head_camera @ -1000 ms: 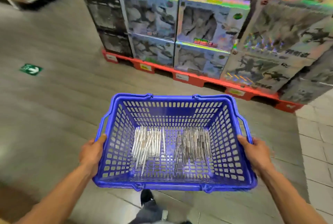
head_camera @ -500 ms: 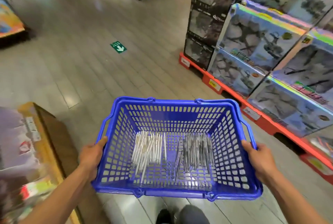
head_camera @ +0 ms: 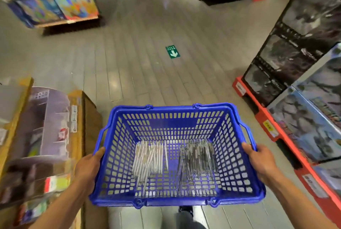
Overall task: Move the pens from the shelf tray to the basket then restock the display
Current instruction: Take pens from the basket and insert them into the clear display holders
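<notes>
I carry a blue plastic basket (head_camera: 173,118) in front of me at waist height. My left hand (head_camera: 87,168) grips its left rim, thumb over the edge. My right hand (head_camera: 260,160) grips the right rim the same way. On the basket floor lie two bunches of pens: several white pens (head_camera: 150,158) on the left and several dark silver pens (head_camera: 199,156) on the right. One dark pen lies apart between the bunches. No shelf tray is in view.
A wooden display stand (head_camera: 79,136) with packaged goods stands close at my left. Stacked toy boxes (head_camera: 295,59) on a red pallet (head_camera: 258,110) line the right. Grey floor with a green arrow sticker (head_camera: 172,51) stretches ahead toward far shelves (head_camera: 55,7).
My view has swung left from the toy box stack to the open aisle. The wooden stand has come into view at my left. Both hands keep the same grip on the basket.
</notes>
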A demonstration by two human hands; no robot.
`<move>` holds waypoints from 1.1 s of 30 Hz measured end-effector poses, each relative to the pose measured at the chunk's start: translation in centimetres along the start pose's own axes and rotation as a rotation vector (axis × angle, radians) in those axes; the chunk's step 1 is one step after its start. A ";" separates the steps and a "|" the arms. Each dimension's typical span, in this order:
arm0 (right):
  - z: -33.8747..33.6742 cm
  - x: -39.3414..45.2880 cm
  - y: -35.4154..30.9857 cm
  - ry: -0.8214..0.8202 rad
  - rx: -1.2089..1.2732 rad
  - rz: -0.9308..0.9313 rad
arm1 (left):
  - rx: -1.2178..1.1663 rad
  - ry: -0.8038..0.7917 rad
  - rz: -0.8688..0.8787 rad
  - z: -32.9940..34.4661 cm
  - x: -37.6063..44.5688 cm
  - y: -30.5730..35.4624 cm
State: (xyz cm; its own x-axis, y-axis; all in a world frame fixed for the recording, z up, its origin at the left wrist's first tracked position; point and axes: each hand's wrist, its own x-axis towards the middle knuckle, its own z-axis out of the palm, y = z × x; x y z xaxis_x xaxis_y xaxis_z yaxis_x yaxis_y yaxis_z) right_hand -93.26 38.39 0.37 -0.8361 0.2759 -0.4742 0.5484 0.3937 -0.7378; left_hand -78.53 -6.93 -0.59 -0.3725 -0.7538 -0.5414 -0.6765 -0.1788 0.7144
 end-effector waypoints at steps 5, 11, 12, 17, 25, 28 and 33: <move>3.8 6.2 -7.7 -0.089 -0.032 -0.028 | -0.063 0.007 -0.069 1.1 3.8 3.3; 9.7 11.7 -16.7 -0.173 -0.070 -0.066 | -0.141 -0.015 -0.108 2.6 10.9 8.3; 11.0 12.5 -18.1 -0.174 -0.076 -0.068 | -0.149 -0.014 -0.110 2.9 12.3 9.2; 17.4 16.5 -25.5 -0.201 -0.106 -0.055 | -0.165 0.027 -0.102 3.5 20.3 14.4; 28.0 22.0 -37.1 -0.205 -0.148 -0.095 | -0.171 0.080 -0.092 2.3 31.9 23.3; 31.5 24.6 -41.1 -0.211 -0.163 -0.111 | -0.180 0.080 -0.078 2.2 35.9 26.6; 37.8 30.2 -47.8 -0.234 -0.161 -0.112 | -0.186 0.128 -0.087 3.1 43.3 32.2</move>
State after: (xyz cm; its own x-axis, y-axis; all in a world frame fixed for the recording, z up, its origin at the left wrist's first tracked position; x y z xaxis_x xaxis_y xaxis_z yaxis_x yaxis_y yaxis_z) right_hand -145.30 -5.26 3.13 -0.8624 0.0210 -0.5058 0.4327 0.5491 -0.7150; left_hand -118.41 -43.32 -2.39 -0.2263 -0.8023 -0.5524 -0.5699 -0.3509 0.7431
